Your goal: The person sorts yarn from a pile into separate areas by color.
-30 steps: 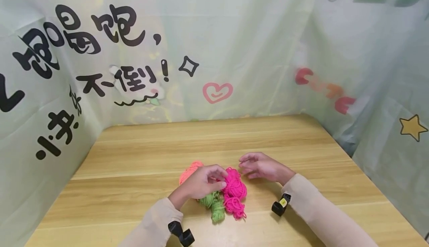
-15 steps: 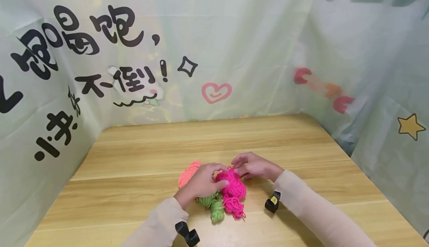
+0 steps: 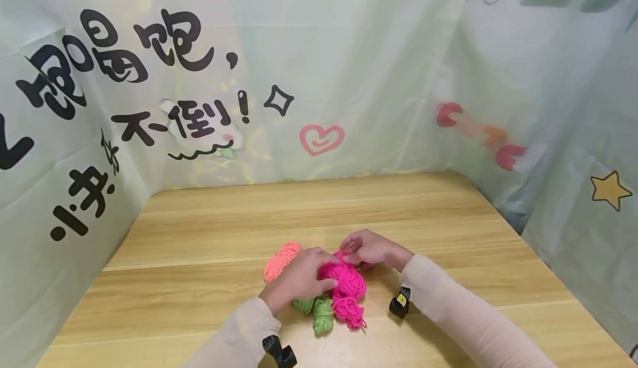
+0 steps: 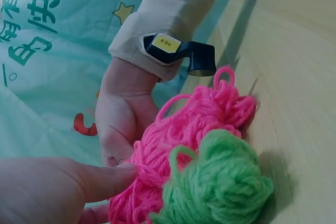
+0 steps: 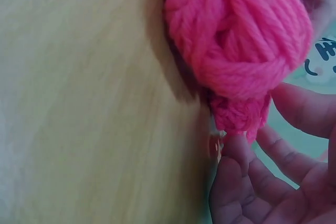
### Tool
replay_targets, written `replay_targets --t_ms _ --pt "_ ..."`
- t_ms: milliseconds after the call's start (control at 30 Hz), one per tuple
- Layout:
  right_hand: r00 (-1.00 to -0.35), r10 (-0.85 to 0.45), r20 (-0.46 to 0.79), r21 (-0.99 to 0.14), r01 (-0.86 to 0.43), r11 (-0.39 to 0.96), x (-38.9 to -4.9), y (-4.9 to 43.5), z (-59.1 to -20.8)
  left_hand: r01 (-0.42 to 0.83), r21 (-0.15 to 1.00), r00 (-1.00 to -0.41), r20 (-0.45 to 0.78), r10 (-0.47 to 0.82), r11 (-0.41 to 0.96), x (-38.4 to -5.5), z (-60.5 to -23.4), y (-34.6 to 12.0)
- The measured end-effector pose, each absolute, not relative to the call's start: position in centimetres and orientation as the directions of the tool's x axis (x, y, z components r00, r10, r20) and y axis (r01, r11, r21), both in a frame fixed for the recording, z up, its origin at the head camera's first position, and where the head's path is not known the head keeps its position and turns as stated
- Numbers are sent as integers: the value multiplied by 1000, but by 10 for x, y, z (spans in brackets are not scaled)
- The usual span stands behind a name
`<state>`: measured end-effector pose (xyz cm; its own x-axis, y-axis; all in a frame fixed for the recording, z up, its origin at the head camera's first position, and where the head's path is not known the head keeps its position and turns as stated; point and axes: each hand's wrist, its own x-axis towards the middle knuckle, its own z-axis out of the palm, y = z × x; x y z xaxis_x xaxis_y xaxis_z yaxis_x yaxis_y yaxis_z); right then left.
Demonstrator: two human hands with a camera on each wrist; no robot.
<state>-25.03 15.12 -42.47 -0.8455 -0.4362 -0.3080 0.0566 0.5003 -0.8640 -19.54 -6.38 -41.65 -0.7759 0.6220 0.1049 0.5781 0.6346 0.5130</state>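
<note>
A loosely wound skein of hot-pink yarn (image 3: 346,280) lies on the table in front of the person, with a tangled tail toward the near edge. From the left, the left hand (image 3: 301,274) holds its upper part, thumb on the near side; the other fingers are partly hidden. At the far end, the right hand (image 3: 372,249) pinches the yarn, and in the right wrist view its thumb and fingers (image 5: 302,109) meet the narrow pink end. Green yarn (image 3: 323,315) sits against the pink one, partly beneath the left wrist. Behind the left hand lies a coral skein (image 3: 282,261).
The wood-grain table (image 3: 199,229) is enclosed by a pale printed curtain (image 3: 379,80) at the back and sides. Each sleeve cuff carries a small black camera mount (image 3: 400,302).
The right hand has moved left and slightly closer, from beside the pink yarn onto its far end. The left hand has shifted slightly right onto the yarn. The skeins have barely moved.
</note>
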Motion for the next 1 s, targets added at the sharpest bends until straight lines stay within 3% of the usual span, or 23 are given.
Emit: replay_targets --t_ms 533,1000 --pt "-814 -496 -301 -849 -8 529 -247 149 -427 624 457 -747 109 656 634 -196 -420 -66" --pt "-843 -470 -263 -855 -23 519 -249 156 -423 669 416 -714 126 689 616 -197 -421 -65"
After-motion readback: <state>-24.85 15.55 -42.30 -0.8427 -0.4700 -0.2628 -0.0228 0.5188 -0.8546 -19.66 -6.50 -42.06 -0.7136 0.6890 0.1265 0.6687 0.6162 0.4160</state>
